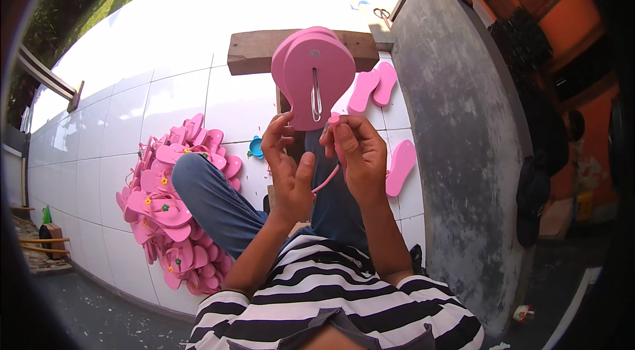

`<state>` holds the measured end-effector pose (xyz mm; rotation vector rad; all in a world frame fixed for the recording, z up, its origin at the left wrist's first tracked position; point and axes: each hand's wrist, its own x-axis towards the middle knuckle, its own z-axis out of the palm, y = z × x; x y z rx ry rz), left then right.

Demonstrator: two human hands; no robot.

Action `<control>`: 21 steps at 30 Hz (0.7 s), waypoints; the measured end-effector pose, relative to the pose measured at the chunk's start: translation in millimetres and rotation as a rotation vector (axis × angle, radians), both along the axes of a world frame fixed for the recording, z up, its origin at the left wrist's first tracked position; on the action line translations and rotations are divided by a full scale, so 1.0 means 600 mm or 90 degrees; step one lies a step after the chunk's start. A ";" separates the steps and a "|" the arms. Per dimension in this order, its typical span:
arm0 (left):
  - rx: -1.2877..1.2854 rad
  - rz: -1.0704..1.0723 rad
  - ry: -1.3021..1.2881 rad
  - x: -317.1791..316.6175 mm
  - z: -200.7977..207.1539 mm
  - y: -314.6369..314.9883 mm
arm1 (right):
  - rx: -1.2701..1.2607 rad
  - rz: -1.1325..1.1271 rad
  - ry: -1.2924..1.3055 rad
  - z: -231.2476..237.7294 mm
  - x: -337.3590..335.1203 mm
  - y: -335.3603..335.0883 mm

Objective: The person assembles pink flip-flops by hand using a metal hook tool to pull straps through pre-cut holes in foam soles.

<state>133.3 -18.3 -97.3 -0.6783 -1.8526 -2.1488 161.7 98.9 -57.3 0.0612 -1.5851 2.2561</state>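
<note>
A pink flip-flop sole (297, 76), with at least one more beneath it, rests upon a wooden beam in front of me. A bent metal wire tool (317, 102) sticks up from the top sole, below a small pale round mark. Between the thumb and fingers of my right hand (360, 155) is a pink flip-flop strap (335, 120); its plug end points up, and a thin pink length hangs toward my left wrist. My left hand (289, 168) has its fingers apart, their tips near the lower left edge of the soles; any contact there is unclear.
A heap of pink flip-flops (165, 211) lies left of my knee. Loose pink soles (400, 168) are on the white tiles at right, beside a grey wall (456, 152). The wooden beam (251, 52) crosses ahead. Scissors (381, 14) and a small blue container (256, 146) also show.
</note>
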 end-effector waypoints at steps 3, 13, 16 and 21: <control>-0.042 0.094 0.112 -0.049 0.031 -0.013 | 0.199 -0.098 -0.042 0.023 -0.005 0.007; -0.312 0.144 0.327 -0.163 0.150 -0.022 | 0.466 -0.253 0.061 0.030 -0.004 0.000; -0.330 0.148 0.359 -0.168 0.160 -0.026 | 0.493 -0.280 0.090 0.031 -0.007 -0.005; -0.339 0.132 0.318 -0.157 0.171 -0.026 | 0.585 -0.301 0.076 0.040 -0.001 -0.011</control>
